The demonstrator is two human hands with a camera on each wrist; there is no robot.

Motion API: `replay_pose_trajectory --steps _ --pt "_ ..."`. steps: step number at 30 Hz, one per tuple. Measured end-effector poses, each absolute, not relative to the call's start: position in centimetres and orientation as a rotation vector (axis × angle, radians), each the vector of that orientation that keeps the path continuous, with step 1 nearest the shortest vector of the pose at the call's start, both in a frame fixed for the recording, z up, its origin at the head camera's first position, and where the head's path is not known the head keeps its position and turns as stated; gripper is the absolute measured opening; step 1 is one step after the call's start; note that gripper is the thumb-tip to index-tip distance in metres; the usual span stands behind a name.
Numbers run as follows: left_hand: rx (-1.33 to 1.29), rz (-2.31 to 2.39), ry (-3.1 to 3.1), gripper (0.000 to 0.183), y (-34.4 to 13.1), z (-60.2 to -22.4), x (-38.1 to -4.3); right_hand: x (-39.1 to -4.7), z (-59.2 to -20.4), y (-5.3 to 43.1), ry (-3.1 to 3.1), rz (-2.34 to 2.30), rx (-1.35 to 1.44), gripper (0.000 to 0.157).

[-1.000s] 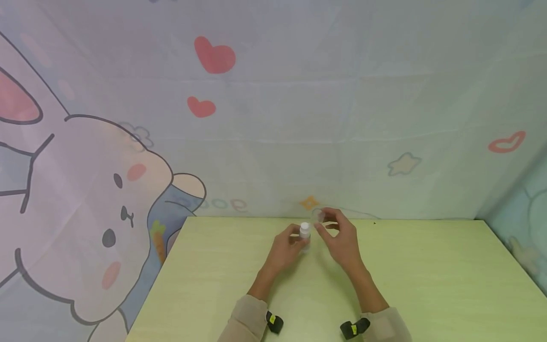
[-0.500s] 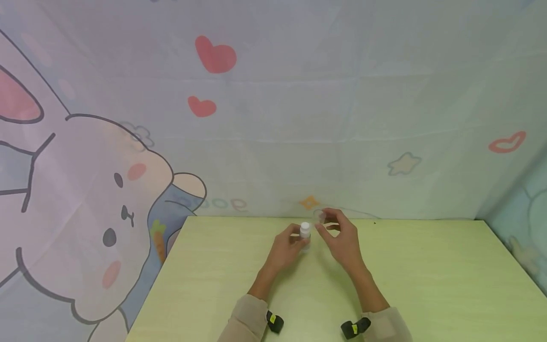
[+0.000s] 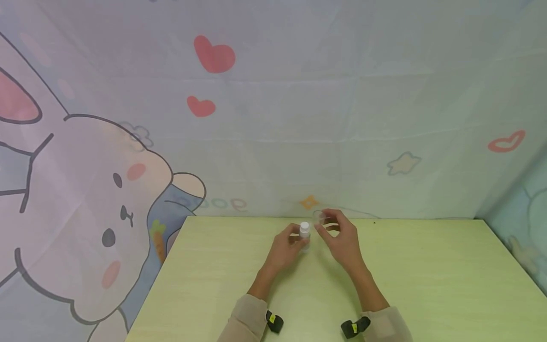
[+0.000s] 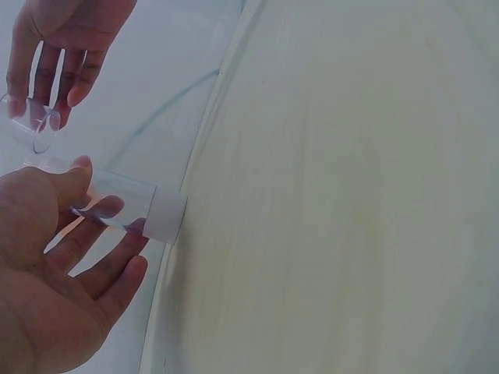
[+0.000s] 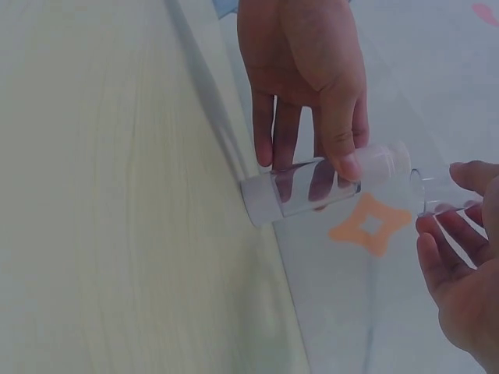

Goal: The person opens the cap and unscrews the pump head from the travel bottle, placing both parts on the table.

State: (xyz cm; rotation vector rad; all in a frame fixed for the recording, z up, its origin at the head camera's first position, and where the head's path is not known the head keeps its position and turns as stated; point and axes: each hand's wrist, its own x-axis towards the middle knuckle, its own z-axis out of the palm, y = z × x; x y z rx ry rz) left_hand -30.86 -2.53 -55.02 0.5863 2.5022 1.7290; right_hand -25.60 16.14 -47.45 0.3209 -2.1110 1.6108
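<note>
A small clear cylindrical bottle (image 3: 304, 232) with a white top and white base stands upright near the table's back edge. My left hand (image 3: 285, 248) grips it from the left, thumb on the near side and fingers behind. In the right wrist view, the white base (image 5: 261, 200) meets the tabletop. My right hand (image 3: 344, 240) pinches a clear, hollow cap (image 3: 318, 217) between thumb and fingers. The cap is held to the right of the bottle's top and slightly higher. A small gap separates the cap (image 5: 435, 192) from the bottle's top (image 5: 387, 162).
The pale yellow-green table (image 3: 427, 275) extends on both sides of the arms. Right behind its back edge hangs a printed cloth (image 3: 273, 156) with a rabbit and hearts. Black straps with small devices (image 3: 275, 322) sit at both wrists.
</note>
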Motion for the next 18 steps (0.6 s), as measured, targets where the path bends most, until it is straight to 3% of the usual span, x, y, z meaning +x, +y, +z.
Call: replay_pose_trajectory --steps 11,18 --pt "0.591 1.736 2.499 0.029 -2.4 -55.1 -31.0 -25.6 -47.5 16.5 -2.145 1.608 0.327 0.035" --pt "0.58 1.712 2.506 0.032 -2.3 -55.1 -30.9 -28.0 -51.0 17.4 -2.2 1.585 0.276 0.04"
